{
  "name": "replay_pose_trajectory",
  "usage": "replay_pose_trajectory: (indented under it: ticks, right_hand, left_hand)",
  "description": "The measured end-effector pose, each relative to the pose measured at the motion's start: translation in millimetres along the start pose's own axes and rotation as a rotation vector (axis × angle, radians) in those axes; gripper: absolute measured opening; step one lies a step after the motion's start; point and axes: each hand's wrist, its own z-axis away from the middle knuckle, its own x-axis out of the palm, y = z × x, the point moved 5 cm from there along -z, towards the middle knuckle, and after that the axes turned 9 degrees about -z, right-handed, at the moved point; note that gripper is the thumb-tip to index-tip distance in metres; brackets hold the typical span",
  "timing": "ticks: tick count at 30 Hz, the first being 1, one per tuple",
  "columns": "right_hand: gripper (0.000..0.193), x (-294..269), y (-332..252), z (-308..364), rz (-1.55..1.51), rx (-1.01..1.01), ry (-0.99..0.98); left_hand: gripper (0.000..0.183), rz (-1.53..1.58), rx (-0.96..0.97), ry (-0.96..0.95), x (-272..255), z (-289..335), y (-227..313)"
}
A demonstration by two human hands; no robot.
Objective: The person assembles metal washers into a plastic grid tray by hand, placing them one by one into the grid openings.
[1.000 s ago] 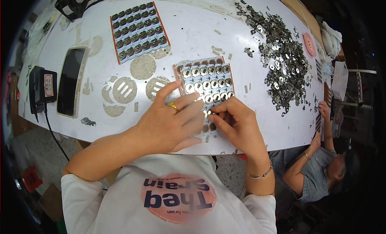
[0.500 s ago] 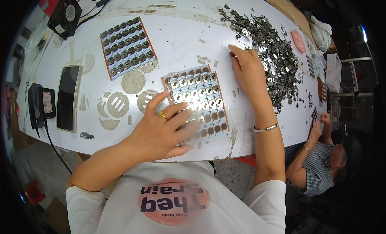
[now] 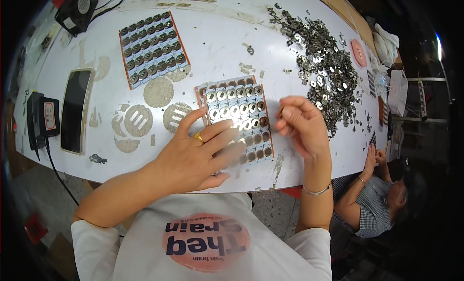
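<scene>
My left hand [image 3: 203, 153] lies with its fingers spread over the near panel [image 3: 268, 136], a blue-and-orange sheet of round seats. Shiny metal pieces with dark centres fill its upper rows; the lower visible seats show bare dark discs. Part of the panel is hidden under my fingers, whose tips are blurred. A second similar panel [image 3: 200, 94] peeks out beneath its upper left edge. Just right of the panel, my right hand [image 3: 305, 124] is raised, thumb and fingers pinching a small dark metal piece [image 3: 280, 112], mostly covered by the fingertips.
A heap of loose metal pieces [image 3: 328, 73] spreads over the right side. Farther left lies another filled panel [image 3: 153, 49]. A phone [image 3: 77, 112], black adapter [image 3: 42, 116] and fan [image 3: 77, 11] line the left side. Another person's hands [image 3: 374, 158] work at the right edge.
My right hand has moved back from the heap's left edge toward the near panel, its fingers now pinched. My left hand stays on the panel. The whole view has shifted slightly.
</scene>
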Motion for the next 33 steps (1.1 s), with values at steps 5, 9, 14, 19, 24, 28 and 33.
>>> replay_pose_trajectory:
  ticks: [5,9,14,19,24,28,33]
  right_hand:
    - [0.014,32,29,32,0.324,0.084,-0.134]
    - [0.008,39,29,38,0.576,-0.063,-0.138]
    - [0.009,51,28,42,0.651,-0.138,-0.107]
    - [0.012,49,35,50,0.767,-0.229,-0.081]
    - [0.017,55,40,55,0.881,-0.408,-0.041]
    - [0.018,58,35,56,0.998,-0.46,-0.02]
    - [0.015,59,27,60,0.957,-0.341,-0.068]
  left_hand:
    - [0.059,-0.014,0.012,-0.005,0,-2,3]
    - [0.059,-0.018,0.018,-0.013,0,-3,5]
    - [0.058,-0.033,0.013,-0.019,1,-1,4]
    - [0.058,-0.037,0.009,-0.002,2,-2,6]
    - [0.058,-0.041,0.006,0.007,2,-2,7]
    - [0.058,-0.039,0.004,0.004,2,-2,6]
    - [0.056,-0.041,0.0,0.001,3,-1,7]
